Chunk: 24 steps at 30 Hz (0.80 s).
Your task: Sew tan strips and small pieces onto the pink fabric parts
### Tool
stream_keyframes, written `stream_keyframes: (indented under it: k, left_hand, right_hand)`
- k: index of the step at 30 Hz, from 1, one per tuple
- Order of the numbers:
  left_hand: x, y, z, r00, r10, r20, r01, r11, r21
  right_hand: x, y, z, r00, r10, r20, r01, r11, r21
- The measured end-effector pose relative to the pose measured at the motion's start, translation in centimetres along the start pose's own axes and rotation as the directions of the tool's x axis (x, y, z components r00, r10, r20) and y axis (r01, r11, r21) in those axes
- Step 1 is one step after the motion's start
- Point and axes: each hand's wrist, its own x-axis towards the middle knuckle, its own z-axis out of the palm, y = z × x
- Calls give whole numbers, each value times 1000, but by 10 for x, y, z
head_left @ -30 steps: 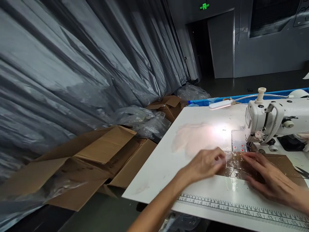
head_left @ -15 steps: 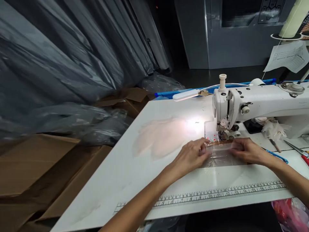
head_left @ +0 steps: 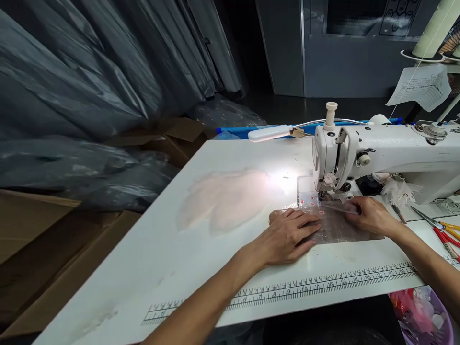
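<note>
A thin see-through plastic sheet (head_left: 339, 229) lies on the white table just in front of the needle area of a white sewing machine (head_left: 395, 149). My left hand (head_left: 287, 237) rests flat on the left part of the sheet, its fingers stretched out. Toward the right, my right hand (head_left: 372, 216) pinches a raised fold or strip of the plastic, its fingertips partly hidden. Small red marks show on the machine's clear plate (head_left: 305, 191), beside the presser foot (head_left: 324, 195). One more red mark shows near the sheet's upper edge.
A printed ruler strip (head_left: 305, 288) runs along the table's front edge. Right of my right hand lie scissors (head_left: 427, 218) and red-handled tools (head_left: 443, 242). A purple basket (head_left: 448, 328) stands below the table. Cardboard boxes (head_left: 72, 278) stand to the left. A lamp (head_left: 270, 133) lights the table.
The view has swung right. The brown piece under the plastic no longer shows. My left hand has flattened from a pinch onto the sheet; my right hand has gone from spread fingers to pinching plastic.
</note>
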Motion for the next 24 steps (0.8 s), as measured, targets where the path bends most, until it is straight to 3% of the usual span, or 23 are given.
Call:
stream_keyframes:
  k: [3, 6, 8, 10, 12, 14, 16, 19, 21, 24]
  left_hand:
    - [0, 3, 2, 1000, -14, 12, 14, 1000, 1]
    - [0, 4, -2, 999, -53, -5, 52, 994, -93]
    - [-1, 2, -11, 986, -164, -18, 154, 953, -259]
    - [-3, -2, -20, 942, -332, 37, 308, 818, -486]
    - [-5, -7, -28, 886, -438, 153, 414, 599, -685]
    - [-7, -11, -32, 841, -475, 260, 478, 424, -769]
    - [-6, -11, -32, 783, -537, 314, 554, 372, -745]
    - [-4, -6, -28, 688, -650, 323, 655, 365, -661]
    - [-2, -2, -25, 669, -674, 314, 672, 367, -643]
    - [0, 2, -20, 668, -700, 251, 670, 419, -613]
  right_hand:
    - [-2, 3, 3, 999, -16, -44, 26, 972, 233]
    - [-6, -2, 8, 995, -60, 80, 9, 850, 527]
    - [-7, -12, 15, 984, -41, 175, -81, 766, 638]
    - [-6, -26, 23, 977, -13, 212, -139, 714, 686]
    - [-3, -41, 30, 976, -32, 215, -139, 668, 731]
    - [1, -53, 35, 960, -128, 250, -127, 596, 793]
    - [2, -56, 36, 927, -239, 288, -106, 570, 814]
    - [0, -43, 36, 944, -276, 182, 94, 752, 652]
    - [-4, -29, 38, 932, -362, 20, 325, 860, 394]
    - [-8, -12, 43, 790, -610, -66, 612, 790, 27]
